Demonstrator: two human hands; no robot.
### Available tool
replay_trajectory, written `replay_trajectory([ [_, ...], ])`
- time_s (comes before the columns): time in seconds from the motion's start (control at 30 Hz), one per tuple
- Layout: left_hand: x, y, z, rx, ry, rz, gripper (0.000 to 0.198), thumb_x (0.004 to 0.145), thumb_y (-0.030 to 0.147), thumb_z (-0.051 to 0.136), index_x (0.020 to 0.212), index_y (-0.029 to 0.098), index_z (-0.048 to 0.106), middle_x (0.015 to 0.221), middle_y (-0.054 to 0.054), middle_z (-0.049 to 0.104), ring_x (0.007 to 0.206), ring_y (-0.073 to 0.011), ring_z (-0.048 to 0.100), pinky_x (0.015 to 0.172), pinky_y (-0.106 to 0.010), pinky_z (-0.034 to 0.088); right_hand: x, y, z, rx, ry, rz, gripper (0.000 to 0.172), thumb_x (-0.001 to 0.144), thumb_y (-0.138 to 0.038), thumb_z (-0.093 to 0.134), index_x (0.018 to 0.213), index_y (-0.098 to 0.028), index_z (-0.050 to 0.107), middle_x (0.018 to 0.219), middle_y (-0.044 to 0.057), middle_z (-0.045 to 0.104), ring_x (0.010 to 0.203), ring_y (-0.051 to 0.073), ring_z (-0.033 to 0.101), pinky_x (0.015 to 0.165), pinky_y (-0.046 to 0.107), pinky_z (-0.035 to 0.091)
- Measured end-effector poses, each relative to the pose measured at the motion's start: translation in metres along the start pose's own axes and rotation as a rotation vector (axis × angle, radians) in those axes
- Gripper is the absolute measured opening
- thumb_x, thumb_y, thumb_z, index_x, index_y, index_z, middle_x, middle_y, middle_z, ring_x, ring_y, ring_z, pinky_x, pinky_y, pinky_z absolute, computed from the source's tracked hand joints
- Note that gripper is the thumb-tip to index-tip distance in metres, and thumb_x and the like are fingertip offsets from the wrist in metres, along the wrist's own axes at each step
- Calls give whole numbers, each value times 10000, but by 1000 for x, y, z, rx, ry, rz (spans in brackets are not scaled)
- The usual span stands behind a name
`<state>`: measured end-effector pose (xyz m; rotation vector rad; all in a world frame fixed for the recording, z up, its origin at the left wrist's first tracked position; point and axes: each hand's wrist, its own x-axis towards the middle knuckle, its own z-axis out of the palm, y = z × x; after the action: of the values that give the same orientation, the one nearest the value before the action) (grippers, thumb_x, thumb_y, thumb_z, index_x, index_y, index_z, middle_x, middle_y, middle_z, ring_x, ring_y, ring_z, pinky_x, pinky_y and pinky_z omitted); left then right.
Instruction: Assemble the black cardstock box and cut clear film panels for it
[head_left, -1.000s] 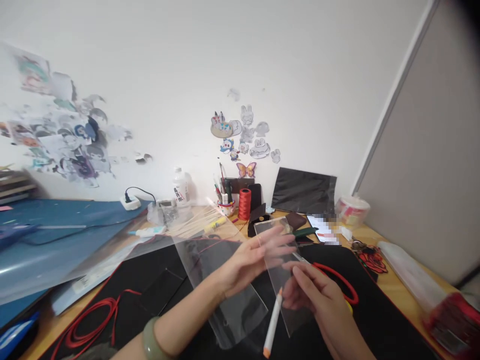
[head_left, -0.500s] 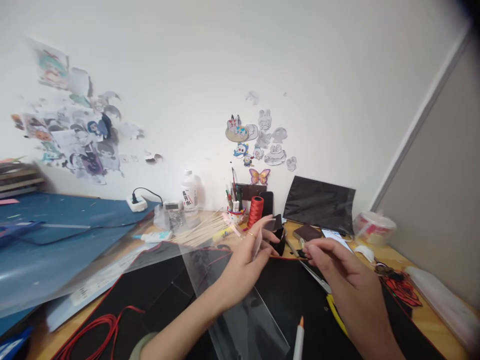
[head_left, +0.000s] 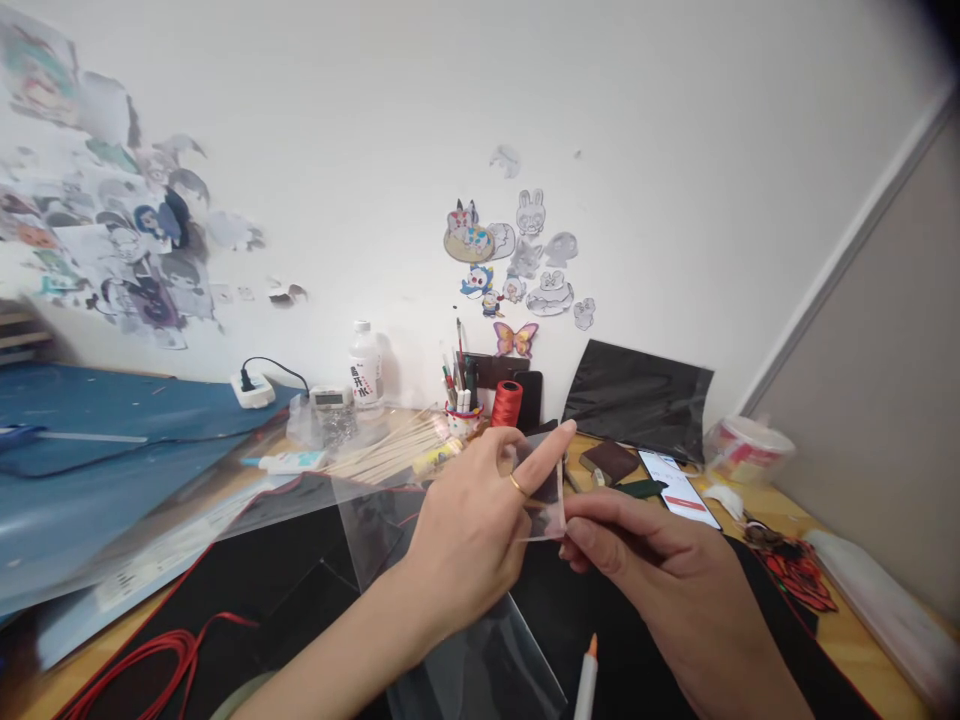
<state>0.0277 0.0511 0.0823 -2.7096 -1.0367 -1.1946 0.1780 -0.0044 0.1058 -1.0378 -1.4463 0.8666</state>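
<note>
My left hand (head_left: 476, 505), with a ring on one finger, holds a small clear plastic piece (head_left: 546, 490) upright, its index finger stretched along the top. At the piece's right edge, the thumb and fingers of my right hand (head_left: 660, 570) are pinched together at its lower corner. A larger clear sheet (head_left: 487, 660) lies under my left forearm on the black mat (head_left: 300, 610). Near the front edge is a white marker (head_left: 587, 680) with an orange tip.
Behind the hands stand a red thread spool (head_left: 507, 405), a pen cup (head_left: 465, 418) and a bottle (head_left: 366, 370). Wooden sticks (head_left: 390, 450) lie left of them. A lit phone (head_left: 679, 490) and a tub (head_left: 750, 448) are at right; red cord (head_left: 161, 665) lies front left.
My right hand has moved left to the small plastic piece and pinches its corner. My left hand has turned, showing more of its back. The view has shifted slightly.
</note>
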Motion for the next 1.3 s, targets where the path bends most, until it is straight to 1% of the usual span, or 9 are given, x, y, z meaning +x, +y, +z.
replay_trajectory([
  [0.1, 0, -1, 2, 134, 71, 15, 658, 838, 155, 377, 1381, 377, 78, 1154, -101, 349, 1046, -262, 410, 809, -434, 409, 2, -2, -1, -39, 7, 26, 134, 719, -241, 666, 820, -306, 725, 630, -50, 673, 563, 65, 601, 539, 101, 493],
  [0.23, 0, -2, 1, 265, 163, 31, 699, 826, 101, 387, 1377, 398, 78, 1155, -98, 329, 1028, -252, 400, 803, -422, 409, 3, -3, -2, -66, -9, 67, 122, 697, -261, 680, 797, -307, 733, 602, -42, 673, 542, 77, 601, 523, 116, 501],
  [0.47, 0, 3, 2, 238, 122, 46, 616, 874, 174, 360, 1383, 378, 78, 1121, -102, 338, 1028, -240, 402, 796, -412, 428, 5, -4, -2, -190, 8, 49, 93, 678, -333, 677, 735, -294, 739, 614, -11, 686, 548, 142, 623, 523, 209, 544],
  [0.6, -1, 7, 1, 299, 157, 75, 536, 894, 176, 326, 1372, 364, 172, 1100, -103, 353, 1042, -242, 409, 828, -455, 417, 5, -7, -1, -270, 43, -2, 55, 666, -312, 682, 677, -288, 731, 575, -22, 673, 526, 130, 615, 514, 186, 533],
  [0.73, -1, 10, 0, 394, 247, 81, 483, 894, 169, 338, 1330, 370, 294, 1101, -91, 365, 1104, -254, 386, 924, -556, 326, 2, -9, 1, -292, 68, 6, 46, 658, -310, 689, 672, -297, 731, 576, -31, 684, 519, 124, 620, 489, 169, 518],
  [0.83, -2, 12, 1, 464, 304, 84, 467, 890, 196, 369, 1322, 368, 322, 1129, -89, 361, 1134, -266, 362, 970, -592, 250, 1, -7, 1, -250, 45, 35, 63, 651, -322, 697, 699, -306, 735, 618, -31, 706, 535, 129, 638, 507, 172, 533],
  [0.97, -5, 13, 5, 542, 337, 102, 486, 882, 189, 384, 1332, 359, 315, 1156, -99, 355, 1151, -275, 351, 987, -591, 223, 0, -4, 2, -222, 31, 68, 141, 656, -333, 695, 790, -316, 737, 617, -26, 709, 543, 134, 647, 521, 184, 543],
  [1.13, -9, 14, 8, 633, 381, 101, 528, 867, 190, 412, 1345, 368, 277, 1196, -84, 355, 1183, -248, 323, 1024, -565, 172, -1, -5, 4, -266, 53, 98, 179, 657, -364, 685, 814, -296, 738, 588, -11, 695, 517, 146, 632, 485, 210, 527],
  [1.3, -11, 15, 11, 679, 376, 70, 570, 840, 177, 454, 1351, 354, 272, 1209, -77, 358, 1187, -249, 320, 1039, -549, 139, 1, -4, 6, -251, 34, 96, 209, 675, -363, 665, 853, -276, 734, 578, -3, 689, 527, 154, 635, 492, 222, 539],
])
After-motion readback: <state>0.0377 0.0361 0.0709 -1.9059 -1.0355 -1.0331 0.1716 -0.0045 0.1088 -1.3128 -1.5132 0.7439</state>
